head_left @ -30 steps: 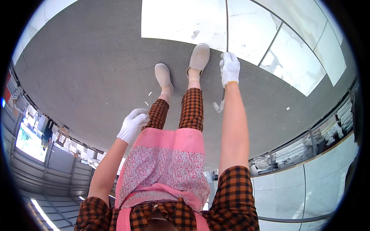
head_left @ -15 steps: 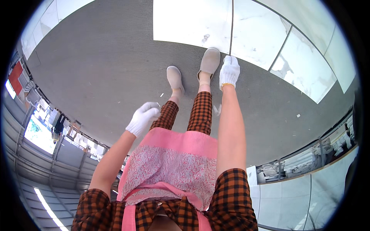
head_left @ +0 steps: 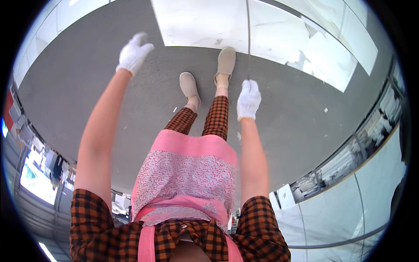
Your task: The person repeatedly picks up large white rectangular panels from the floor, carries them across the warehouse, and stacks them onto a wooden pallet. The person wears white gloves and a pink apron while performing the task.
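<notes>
My left hand [head_left: 134, 54], in a white knit glove, is raised over the grey floor at the left. Its fingers are apart and slightly blurred, with nothing visible in them. My right hand [head_left: 249, 100], gloved the same way, is closed in front of the white marble-look slabs [head_left: 205, 22]. A thin dark strip [head_left: 248, 67] runs from its fingertips up to the joint between two slabs; it is too thin to make out its kind. My right shoe [head_left: 226, 61] has its toe at the slabs' lower edge, and my left shoe [head_left: 188, 84] stands farther back.
Grey floor [head_left: 148, 100] surrounds my feet, with small white scraps on it. More pale slabs [head_left: 48, 26] line the far left. At the right, a low rack [head_left: 331, 170] holds stacked white pieces beside pale panels [head_left: 331, 218].
My left hand has swung up and outward to the left, and its fingers have spread. My right hand has drawn back from the slab edge toward me, still closed.
</notes>
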Action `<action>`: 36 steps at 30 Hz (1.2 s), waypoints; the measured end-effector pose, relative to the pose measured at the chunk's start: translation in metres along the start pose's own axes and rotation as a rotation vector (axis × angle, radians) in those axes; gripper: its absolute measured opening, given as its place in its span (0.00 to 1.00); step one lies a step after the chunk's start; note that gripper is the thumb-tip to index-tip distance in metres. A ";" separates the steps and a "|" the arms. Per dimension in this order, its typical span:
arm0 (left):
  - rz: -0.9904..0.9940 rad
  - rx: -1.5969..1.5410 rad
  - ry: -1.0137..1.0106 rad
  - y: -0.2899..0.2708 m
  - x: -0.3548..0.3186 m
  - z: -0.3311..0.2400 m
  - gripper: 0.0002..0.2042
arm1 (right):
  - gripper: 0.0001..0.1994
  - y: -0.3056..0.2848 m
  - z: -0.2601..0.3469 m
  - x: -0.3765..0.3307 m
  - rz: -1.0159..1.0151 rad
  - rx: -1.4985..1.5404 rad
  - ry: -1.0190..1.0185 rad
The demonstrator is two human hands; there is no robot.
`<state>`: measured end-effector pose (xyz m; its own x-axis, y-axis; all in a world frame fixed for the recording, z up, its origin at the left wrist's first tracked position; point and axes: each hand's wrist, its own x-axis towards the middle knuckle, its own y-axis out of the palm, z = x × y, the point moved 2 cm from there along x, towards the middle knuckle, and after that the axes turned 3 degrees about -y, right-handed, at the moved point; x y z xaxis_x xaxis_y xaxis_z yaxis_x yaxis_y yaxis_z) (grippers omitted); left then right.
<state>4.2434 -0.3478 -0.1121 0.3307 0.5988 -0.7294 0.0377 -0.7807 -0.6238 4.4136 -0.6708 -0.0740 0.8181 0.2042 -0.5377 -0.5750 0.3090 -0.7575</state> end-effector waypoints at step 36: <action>-0.025 0.831 -0.239 0.133 0.133 0.097 0.14 | 0.16 -0.071 -0.119 0.251 -0.548 0.883 0.226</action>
<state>4.2004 -0.3550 -0.3196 0.1281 0.7086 -0.6938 -0.6899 -0.4389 -0.5757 4.6582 -0.7523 -0.1993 0.8895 -0.3166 -0.3295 0.1578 0.8896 -0.4287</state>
